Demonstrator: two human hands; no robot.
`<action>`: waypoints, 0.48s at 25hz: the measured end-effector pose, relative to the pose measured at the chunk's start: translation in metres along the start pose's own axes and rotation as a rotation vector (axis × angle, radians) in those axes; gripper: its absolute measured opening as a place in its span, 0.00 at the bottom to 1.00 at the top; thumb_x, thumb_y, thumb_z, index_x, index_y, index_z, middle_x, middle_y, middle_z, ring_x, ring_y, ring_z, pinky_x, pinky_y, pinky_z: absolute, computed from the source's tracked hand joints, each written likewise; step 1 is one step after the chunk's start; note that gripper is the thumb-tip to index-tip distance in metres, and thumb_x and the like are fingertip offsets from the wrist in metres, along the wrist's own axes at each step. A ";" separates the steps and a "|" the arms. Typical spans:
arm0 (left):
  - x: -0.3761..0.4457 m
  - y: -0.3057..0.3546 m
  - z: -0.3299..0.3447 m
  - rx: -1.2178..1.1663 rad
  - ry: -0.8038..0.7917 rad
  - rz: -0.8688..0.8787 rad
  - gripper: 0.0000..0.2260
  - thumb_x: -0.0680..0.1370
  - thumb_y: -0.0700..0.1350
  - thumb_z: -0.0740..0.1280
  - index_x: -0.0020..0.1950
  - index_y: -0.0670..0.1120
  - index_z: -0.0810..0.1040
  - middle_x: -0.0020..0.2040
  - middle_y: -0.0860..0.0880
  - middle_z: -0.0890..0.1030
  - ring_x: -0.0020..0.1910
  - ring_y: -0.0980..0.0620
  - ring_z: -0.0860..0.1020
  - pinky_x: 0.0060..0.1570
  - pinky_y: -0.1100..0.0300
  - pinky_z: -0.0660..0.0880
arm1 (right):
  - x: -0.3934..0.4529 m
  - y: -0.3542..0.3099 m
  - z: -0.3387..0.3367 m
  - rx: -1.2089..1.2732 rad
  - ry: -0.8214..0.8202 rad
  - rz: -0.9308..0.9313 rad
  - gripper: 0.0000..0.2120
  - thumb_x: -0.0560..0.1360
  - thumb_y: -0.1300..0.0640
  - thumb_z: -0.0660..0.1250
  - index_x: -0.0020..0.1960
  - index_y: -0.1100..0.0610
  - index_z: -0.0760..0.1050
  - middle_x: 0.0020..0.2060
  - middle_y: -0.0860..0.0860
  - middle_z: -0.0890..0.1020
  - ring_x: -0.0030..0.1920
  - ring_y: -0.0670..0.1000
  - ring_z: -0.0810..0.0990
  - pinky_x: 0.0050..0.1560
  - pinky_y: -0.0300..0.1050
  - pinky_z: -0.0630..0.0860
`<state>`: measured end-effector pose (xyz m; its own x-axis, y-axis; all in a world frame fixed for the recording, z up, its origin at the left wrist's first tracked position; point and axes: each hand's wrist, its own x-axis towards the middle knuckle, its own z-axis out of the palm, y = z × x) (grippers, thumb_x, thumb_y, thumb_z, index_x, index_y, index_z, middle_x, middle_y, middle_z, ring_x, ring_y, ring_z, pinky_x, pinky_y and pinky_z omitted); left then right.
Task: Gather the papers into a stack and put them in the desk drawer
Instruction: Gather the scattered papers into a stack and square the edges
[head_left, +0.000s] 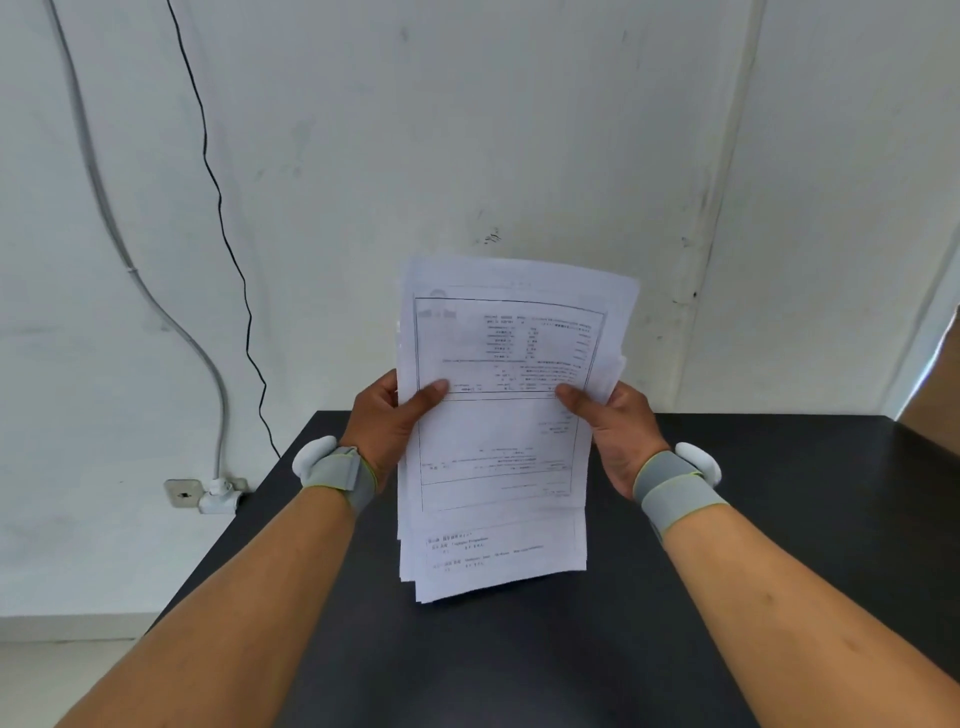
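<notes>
Head view: papers (498, 431) upright above desk (779, 519), left grip (387, 423) and right grip (615, 431) pinching their side edges.

Head-worn camera looks forward and down, close over the desk (779, 519).

A dark, matte desk top (779, 545) is being shown set against a white wall (467, 130), its far edge meeting the wall. Whether the lower edge of the stack of papers (493, 566) is being rested on the desk surface cannot be told. Nothing else is being seen lying on it.
</notes>
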<state>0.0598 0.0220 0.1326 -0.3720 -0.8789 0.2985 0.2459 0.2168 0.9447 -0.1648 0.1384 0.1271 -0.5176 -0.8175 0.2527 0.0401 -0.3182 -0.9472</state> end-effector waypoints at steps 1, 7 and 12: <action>-0.001 0.002 0.002 -0.006 0.005 0.005 0.10 0.73 0.47 0.75 0.54 0.50 0.83 0.50 0.52 0.87 0.49 0.52 0.86 0.45 0.62 0.81 | 0.001 -0.003 0.000 -0.002 -0.009 -0.010 0.11 0.72 0.60 0.76 0.54 0.56 0.83 0.50 0.51 0.88 0.51 0.53 0.87 0.55 0.49 0.82; -0.007 -0.009 0.007 0.043 0.000 -0.027 0.10 0.74 0.50 0.73 0.53 0.50 0.83 0.50 0.50 0.87 0.50 0.50 0.85 0.51 0.55 0.82 | 0.000 0.012 -0.005 -0.079 -0.030 0.001 0.15 0.70 0.59 0.78 0.56 0.57 0.83 0.52 0.52 0.88 0.54 0.54 0.85 0.59 0.49 0.79; 0.002 0.010 0.013 0.096 0.023 0.092 0.10 0.78 0.47 0.70 0.58 0.46 0.81 0.50 0.52 0.85 0.50 0.55 0.84 0.46 0.64 0.82 | 0.003 0.004 -0.005 -0.050 -0.019 0.000 0.15 0.71 0.58 0.78 0.56 0.57 0.83 0.52 0.53 0.88 0.52 0.55 0.86 0.56 0.52 0.81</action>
<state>0.0498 0.0284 0.1445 -0.3310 -0.8626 0.3826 0.1909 0.3359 0.9224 -0.1705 0.1374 0.1226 -0.5012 -0.8267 0.2557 -0.0032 -0.2938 -0.9559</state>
